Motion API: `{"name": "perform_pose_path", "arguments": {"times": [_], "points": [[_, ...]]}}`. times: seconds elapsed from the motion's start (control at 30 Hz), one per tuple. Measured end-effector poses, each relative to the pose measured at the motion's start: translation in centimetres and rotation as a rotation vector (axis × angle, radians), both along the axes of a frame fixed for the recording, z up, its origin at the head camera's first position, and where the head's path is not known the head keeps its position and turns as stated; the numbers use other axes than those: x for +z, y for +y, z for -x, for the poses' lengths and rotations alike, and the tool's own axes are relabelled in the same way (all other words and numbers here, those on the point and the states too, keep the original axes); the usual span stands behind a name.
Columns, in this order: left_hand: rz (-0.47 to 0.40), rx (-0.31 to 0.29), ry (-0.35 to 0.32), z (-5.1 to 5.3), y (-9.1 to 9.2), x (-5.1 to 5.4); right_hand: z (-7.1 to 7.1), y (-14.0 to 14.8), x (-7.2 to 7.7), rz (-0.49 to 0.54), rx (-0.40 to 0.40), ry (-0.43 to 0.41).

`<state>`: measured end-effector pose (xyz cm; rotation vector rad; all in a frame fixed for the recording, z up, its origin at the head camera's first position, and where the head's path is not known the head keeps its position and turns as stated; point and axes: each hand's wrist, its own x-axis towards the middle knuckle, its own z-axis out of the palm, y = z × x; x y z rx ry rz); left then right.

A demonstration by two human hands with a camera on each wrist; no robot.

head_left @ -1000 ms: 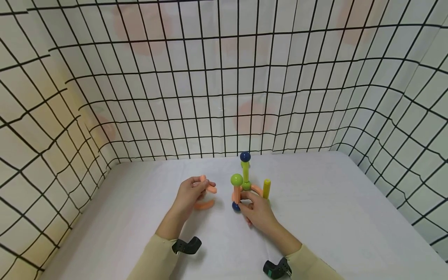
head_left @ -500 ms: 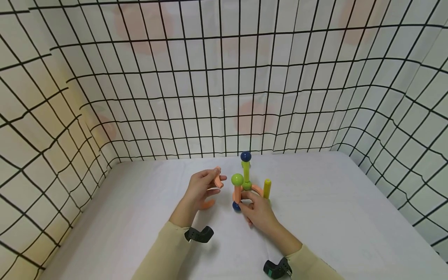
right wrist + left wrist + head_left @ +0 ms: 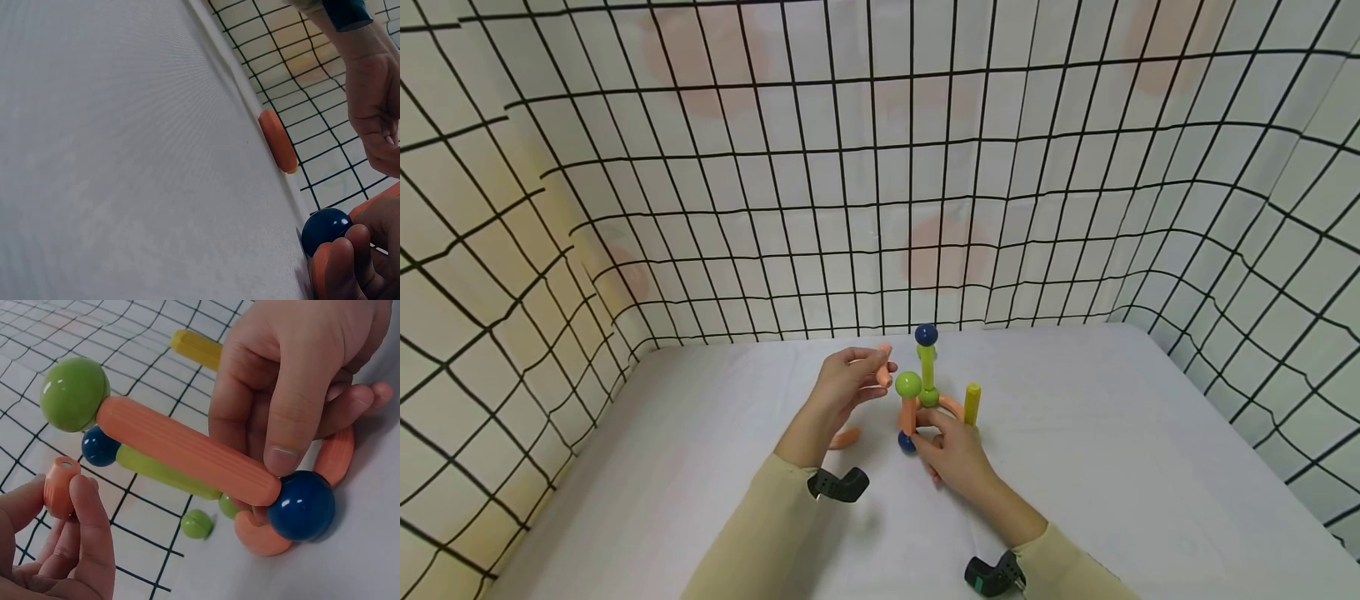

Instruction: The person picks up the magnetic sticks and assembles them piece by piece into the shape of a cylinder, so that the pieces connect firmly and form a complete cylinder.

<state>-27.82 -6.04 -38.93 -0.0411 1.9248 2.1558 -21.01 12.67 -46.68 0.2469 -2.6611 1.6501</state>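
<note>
Pinching ribbed orange plastic stick (image 3: 56, 495) left of glossy green plastic ball (image 3: 908, 385): left hand (image 3: 841, 387), fingertips close-set. Right hand (image 3: 958, 454) pinches straight orange plastic rod (image 3: 187, 450) below ball. Best hold rod steady.

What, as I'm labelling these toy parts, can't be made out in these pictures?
Left wrist view: one end of the yellow rod, covered by the right hand.
Left wrist view: the sides of the held orange piece, covered by fingers of the left hand.
Head view: the left end of the orange curved piece on the table, behind the left arm.
Right wrist view: most of the orange rod, cut off by the right edge.
</note>
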Motion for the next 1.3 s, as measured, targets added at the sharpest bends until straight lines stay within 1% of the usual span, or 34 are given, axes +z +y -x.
{"name": "perform_pose_path", "arguments": {"times": [0.2,0.5,0.7,0.9,1.17,1.3], "points": [[0.038,-0.017,0.016,0.7,1.0,0.5,-0.1,0.0,0.1,-0.012,0.004,-0.006],[0.075,-0.019,0.016,1.6,2.3,1.3,-0.1,0.1,0.2,-0.007,0.009,-0.004],[0.059,-0.007,0.017,1.7,3.0,1.4,-0.1,0.2,0.0,-0.014,0.015,0.006],[0.049,-0.003,0.008,1.6,3.0,1.5,-0.1,0.2,0.1,-0.018,0.014,0.006],[0.079,-0.031,-0.027,1.4,2.5,1.5,-0.2,0.1,0.3,-0.019,0.010,0.005],[0.059,-0.043,-0.043,1.4,2.4,1.5,-0.2,0.1,0.3,-0.018,0.007,0.002]]}}
